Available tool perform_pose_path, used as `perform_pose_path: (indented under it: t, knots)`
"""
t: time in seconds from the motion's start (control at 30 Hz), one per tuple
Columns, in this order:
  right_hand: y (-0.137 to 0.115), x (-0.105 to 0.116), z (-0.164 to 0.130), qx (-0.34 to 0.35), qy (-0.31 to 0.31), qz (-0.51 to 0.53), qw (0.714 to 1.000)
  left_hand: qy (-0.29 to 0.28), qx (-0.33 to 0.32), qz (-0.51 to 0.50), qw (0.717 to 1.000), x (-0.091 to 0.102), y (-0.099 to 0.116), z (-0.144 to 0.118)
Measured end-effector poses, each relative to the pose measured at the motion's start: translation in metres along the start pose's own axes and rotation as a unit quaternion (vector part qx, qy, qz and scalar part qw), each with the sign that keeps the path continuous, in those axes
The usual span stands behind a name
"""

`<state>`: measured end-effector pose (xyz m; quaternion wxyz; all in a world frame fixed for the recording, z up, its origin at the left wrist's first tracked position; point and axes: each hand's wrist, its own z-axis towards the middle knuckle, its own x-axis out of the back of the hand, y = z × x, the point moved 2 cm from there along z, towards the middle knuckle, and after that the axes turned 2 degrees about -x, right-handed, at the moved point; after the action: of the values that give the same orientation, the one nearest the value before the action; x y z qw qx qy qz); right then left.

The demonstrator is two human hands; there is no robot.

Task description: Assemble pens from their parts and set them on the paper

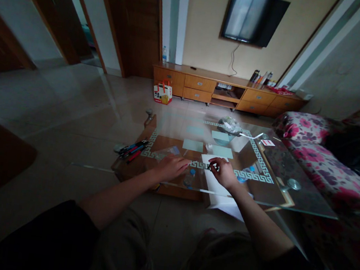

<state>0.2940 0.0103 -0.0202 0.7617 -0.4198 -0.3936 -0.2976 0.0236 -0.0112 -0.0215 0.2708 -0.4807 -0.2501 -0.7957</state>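
Observation:
Both hands are over the near edge of a glass-topped table (242,191). My left hand (172,168) points to the right with its fingers pressed together; a thin, pale tip shows at the fingertips, too small to name. Facing it, my right hand (224,173) is closed in a pinch on a small dark piece (210,167) whose kind I cannot make out. A gap separates the two hands. White paper (213,185) lies below my right hand and hangs past the table's edge. Left of my left hand is a bunch of pens (134,150).
A clear plastic bag (229,124) is toward the table's far side, with a red-and-white card (267,142) to its right. Under the glass is a plastic bottle (189,178). A floral sofa (315,158) stands at right, a low cabinet (199,82) beyond.

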Motion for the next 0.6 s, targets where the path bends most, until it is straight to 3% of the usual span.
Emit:
perform_pose_path:
  t: [0.6]
  knots:
    - [0.0004,0.0006,-0.0014,-0.003,-0.022,-0.023,0.999,-0.009,0.011,-0.004,1.000,0.0011,0.0007,0.0005]
